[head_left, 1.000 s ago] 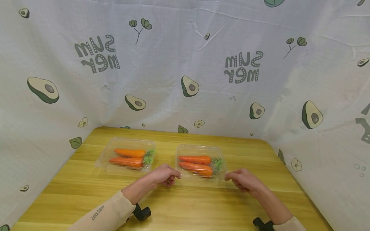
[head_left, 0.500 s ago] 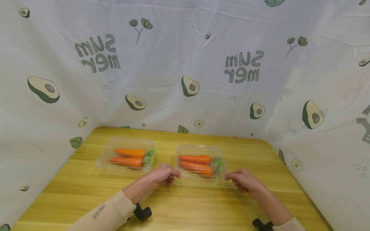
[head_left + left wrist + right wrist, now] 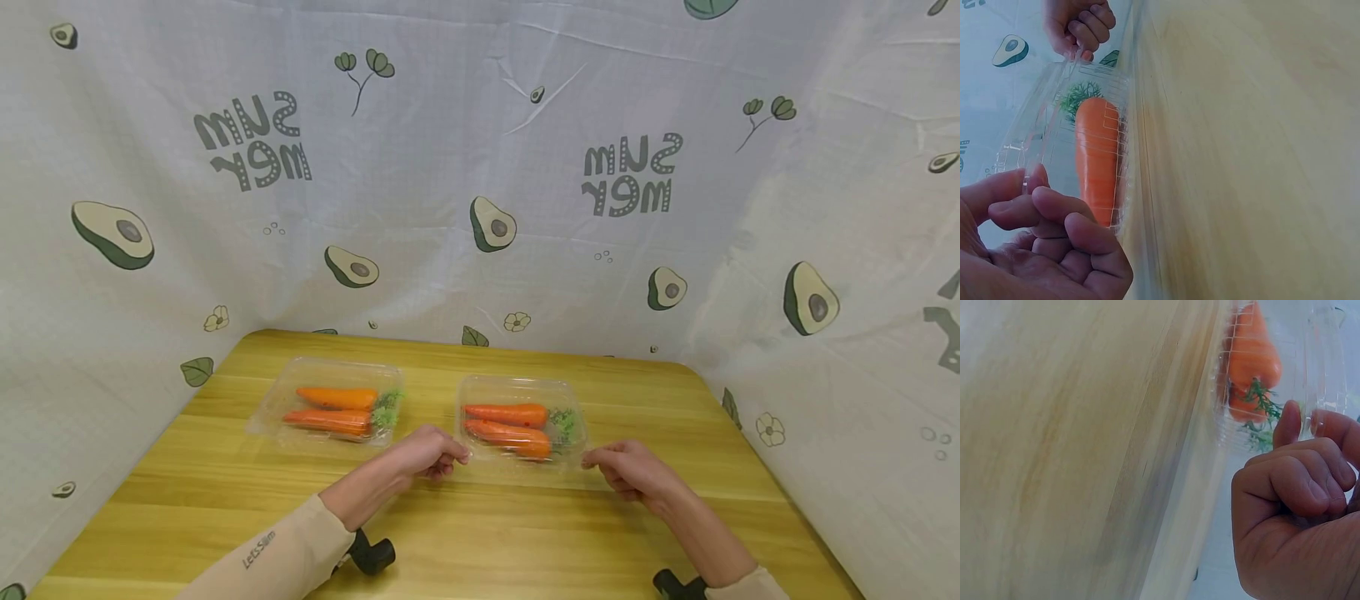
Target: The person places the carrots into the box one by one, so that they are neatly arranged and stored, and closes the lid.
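Note:
A clear plastic clamshell container (image 3: pixel 517 385) with two carrots (image 3: pixel 510 437) and green tops inside stands at mid table, its lid down over them. My left hand (image 3: pixel 429 452) pinches its near left corner between thumb and forefinger. At the near right corner my right hand (image 3: pixel 630 468) pinches the rim in the same way. Both wrist views show thumb and forefinger meeting on the plastic edge, the other fingers curled: the left hand (image 3: pixel 1054 244) with a carrot (image 3: pixel 1096 162) behind it, the right hand (image 3: pixel 1300 487) beside the green tops (image 3: pixel 1261 415).
A second clear clamshell container (image 3: pixel 322 367) holding carrots (image 3: pixel 337 398) with green tops sits to the left on the wooden table (image 3: pixel 480 533). A white cloth (image 3: pixel 420 167) printed with avocados hangs behind and at both sides.

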Demonstrator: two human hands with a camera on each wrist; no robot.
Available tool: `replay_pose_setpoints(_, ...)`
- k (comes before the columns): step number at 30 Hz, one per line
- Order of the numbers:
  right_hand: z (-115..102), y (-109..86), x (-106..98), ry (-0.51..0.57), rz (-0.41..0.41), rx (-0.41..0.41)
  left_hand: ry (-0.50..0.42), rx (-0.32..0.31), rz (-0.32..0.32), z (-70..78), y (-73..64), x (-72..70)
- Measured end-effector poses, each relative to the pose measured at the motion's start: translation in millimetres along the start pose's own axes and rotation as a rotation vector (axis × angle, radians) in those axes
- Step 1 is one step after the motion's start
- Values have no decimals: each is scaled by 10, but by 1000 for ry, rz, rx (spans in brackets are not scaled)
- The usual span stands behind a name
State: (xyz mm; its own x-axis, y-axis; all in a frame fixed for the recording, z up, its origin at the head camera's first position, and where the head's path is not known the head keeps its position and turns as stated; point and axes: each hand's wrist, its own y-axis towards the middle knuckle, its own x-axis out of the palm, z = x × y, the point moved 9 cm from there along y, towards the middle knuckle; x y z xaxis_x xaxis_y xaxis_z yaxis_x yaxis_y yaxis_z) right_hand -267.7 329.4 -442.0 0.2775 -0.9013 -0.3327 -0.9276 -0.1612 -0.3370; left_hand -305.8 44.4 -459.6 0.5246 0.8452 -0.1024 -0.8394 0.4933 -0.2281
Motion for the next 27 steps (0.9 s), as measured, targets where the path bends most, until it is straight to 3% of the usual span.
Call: replay_pose_setpoints(27,-18,18,21,-17,24,-33,2,-4,-18,-6,-7,-22)
